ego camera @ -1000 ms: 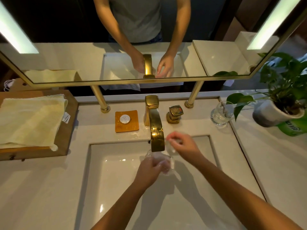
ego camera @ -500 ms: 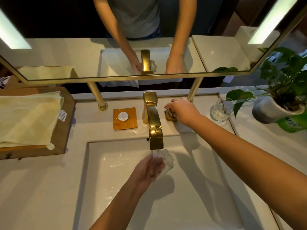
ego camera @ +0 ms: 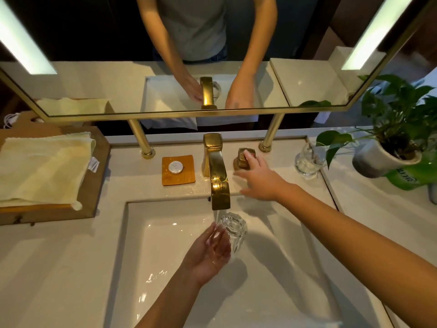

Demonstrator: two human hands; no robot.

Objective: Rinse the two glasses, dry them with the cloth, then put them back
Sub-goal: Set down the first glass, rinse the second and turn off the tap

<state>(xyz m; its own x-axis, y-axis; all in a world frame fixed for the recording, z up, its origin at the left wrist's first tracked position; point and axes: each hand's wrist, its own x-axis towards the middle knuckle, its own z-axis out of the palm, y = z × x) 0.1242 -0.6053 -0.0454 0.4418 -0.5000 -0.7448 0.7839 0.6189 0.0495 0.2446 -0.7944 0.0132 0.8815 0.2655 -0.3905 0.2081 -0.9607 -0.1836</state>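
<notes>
We are judging the task to be in its first step; we are rinsing one glass (ego camera: 233, 229) and nothing is showing as dried or put back. Our left hand (ego camera: 208, 252) is curling its fingers round the glass, holding it over the sink (ego camera: 165, 233) just under the gold tap (ego camera: 216, 171), where a thin stream is running down onto its rim. Our right hand (ego camera: 260, 181) is lying open with fingers straight and spread, one fingertip touching the tap handle (ego camera: 243, 157). The second glass (ego camera: 307, 159) is standing well apart on the counter beside the plant pot (ego camera: 383, 159), waiting its turn; the cloth (ego camera: 45, 166) is lying folded on the wooden tray (ego camera: 94, 192). The held glass is looking clear, faceted and wet, tilting slightly.
</notes>
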